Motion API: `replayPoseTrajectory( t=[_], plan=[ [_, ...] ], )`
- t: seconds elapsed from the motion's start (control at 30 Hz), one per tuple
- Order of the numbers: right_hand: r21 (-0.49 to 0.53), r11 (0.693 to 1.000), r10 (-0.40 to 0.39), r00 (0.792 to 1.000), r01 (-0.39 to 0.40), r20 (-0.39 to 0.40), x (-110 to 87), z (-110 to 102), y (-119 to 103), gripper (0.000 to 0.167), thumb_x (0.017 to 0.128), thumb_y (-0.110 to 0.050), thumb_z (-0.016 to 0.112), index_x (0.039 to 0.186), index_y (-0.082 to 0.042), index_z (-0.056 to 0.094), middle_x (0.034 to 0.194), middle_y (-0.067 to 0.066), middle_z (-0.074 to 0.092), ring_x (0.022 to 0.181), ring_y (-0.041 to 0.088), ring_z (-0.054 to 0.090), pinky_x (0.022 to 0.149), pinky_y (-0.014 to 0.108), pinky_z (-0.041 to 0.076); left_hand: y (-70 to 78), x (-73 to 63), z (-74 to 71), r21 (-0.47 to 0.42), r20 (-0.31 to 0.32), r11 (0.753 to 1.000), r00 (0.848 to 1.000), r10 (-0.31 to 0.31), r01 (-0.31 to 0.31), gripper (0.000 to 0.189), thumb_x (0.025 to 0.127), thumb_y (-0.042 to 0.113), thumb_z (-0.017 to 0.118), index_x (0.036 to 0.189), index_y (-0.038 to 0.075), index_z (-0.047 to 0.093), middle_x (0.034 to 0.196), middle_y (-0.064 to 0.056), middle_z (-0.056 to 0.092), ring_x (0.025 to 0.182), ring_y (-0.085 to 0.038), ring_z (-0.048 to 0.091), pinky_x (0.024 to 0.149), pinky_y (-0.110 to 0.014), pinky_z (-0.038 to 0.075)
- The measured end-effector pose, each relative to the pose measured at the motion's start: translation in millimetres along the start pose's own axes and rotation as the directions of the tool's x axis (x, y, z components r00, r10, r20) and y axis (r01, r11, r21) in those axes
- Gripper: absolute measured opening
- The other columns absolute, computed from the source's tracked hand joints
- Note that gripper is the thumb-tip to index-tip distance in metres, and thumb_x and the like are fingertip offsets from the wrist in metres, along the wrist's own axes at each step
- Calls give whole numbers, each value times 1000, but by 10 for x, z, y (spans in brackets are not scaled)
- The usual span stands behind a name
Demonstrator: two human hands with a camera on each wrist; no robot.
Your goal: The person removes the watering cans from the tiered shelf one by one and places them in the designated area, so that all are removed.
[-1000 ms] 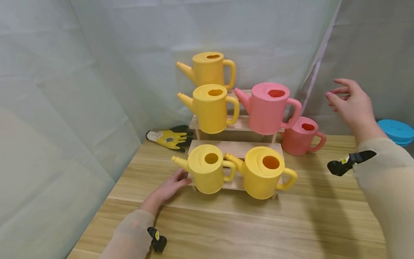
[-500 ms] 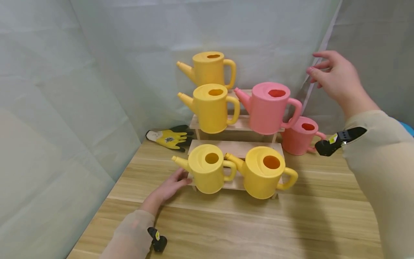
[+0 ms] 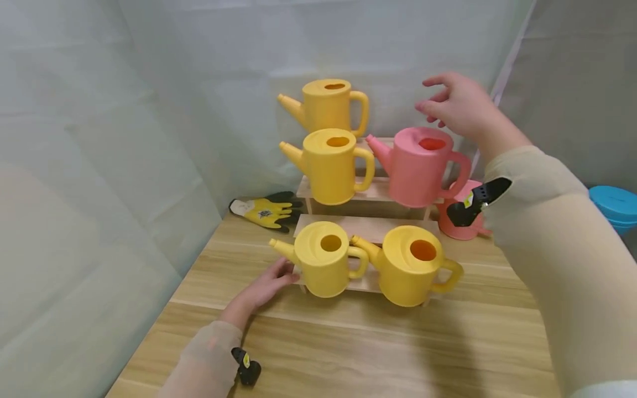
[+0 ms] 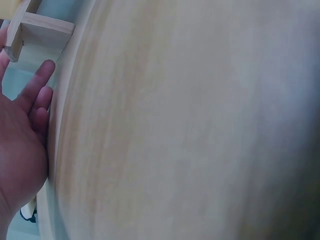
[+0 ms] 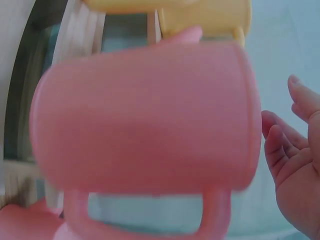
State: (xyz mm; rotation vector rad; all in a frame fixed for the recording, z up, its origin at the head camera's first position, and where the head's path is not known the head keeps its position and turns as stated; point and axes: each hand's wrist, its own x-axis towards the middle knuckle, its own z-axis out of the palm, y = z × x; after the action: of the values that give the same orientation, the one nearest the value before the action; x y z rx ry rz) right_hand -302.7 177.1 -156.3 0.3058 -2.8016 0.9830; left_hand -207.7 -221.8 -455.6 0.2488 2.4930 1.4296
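A tiered wooden stand (image 3: 365,226) carries several watering cans. On its lowest tier are a pale yellow watering can (image 3: 323,271) and a deeper yellow one. Higher up are a yellow watering can (image 3: 328,174) and a pink watering can (image 3: 418,171); another yellow watering can (image 3: 328,108) stands at the top. My left hand (image 3: 266,287) touches the stand's lower left end, index finger extended under the wood in the left wrist view. My right hand (image 3: 460,105) hovers above and behind the pink can's top, fingers loosely bent, holding nothing.
A second pink watering can (image 3: 458,224) stands on the table (image 3: 318,342) right of the stand, partly hidden by my wrist camera. A yellow and black glove (image 3: 266,213) lies at the left. A blue round container (image 3: 614,204) is at the far right. White cloth hangs behind.
My right hand has risen and moved left, from beside the stand to over the pink can on it. The left hand stays at the stand's end. The view has shifted slightly.
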Motion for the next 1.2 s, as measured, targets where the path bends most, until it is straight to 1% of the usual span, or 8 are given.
replayPoseTrajectory(
  t=[0.13,0.33,0.43,0.6,0.77,1.0,1.1,1.2],
  plan=[
    [-17,999,-33,999,34,40,86,72,-149,66,93,-43,52,147,-16,27,126,15,55,101,30,57,89,43,46,11,1,35,6,-1,1000,1000,11,-11,62,87,47,61,142,31,36,137,-10,46,126,-30,41,104,-55,27],
    [-69,998,-3,995,10,101,184,206,-351,69,93,-42,52,149,-16,21,130,15,52,104,30,56,91,42,47,28,-3,53,-8,1,1000,1000,25,-25,60,88,44,61,141,30,37,135,-11,47,124,-29,41,104,-56,27],
    [-113,993,-8,991,24,137,225,283,-459,70,94,-38,53,150,-12,19,125,17,53,101,30,56,90,42,46,26,-24,48,-12,7,1000,1000,15,-15,60,88,43,61,141,30,37,137,-12,45,126,-30,40,104,-56,26],
    [-97,995,5,987,10,158,285,322,-600,72,94,-33,53,151,-12,13,115,15,56,94,26,55,89,40,43,43,-38,53,-2,1,1000,1000,10,-10,63,88,43,60,144,28,34,143,-14,40,131,-32,36,106,-55,23],
    [-91,996,29,986,-15,161,333,312,-606,74,94,-35,52,151,-12,10,111,14,56,92,25,54,91,40,40,175,-59,75,0,19,1000,1000,9,-9,64,92,36,58,147,21,31,144,-17,38,131,-33,35,106,-54,24],
    [-109,994,48,985,-30,166,366,311,-548,76,95,-34,51,151,-13,5,106,14,55,91,26,54,92,41,38,137,-48,111,25,3,1000,1000,17,-18,62,89,43,59,144,27,35,139,-13,44,128,-30,39,105,-54,27],
    [-109,994,46,987,-29,157,389,306,-559,76,95,-35,50,152,-14,4,126,17,50,91,26,54,94,41,37,146,-57,113,24,-2,1000,1000,19,-19,61,88,43,60,143,28,36,138,-12,46,127,-30,40,105,-54,27],
    [-106,994,39,986,-22,160,409,322,-574,76,95,-36,50,152,-15,5,145,16,35,94,25,55,96,40,38,152,-58,120,29,-4,999,1000,19,-18,60,89,43,59,143,28,36,136,-11,47,126,-29,41,104,-53,28]
  ],
)
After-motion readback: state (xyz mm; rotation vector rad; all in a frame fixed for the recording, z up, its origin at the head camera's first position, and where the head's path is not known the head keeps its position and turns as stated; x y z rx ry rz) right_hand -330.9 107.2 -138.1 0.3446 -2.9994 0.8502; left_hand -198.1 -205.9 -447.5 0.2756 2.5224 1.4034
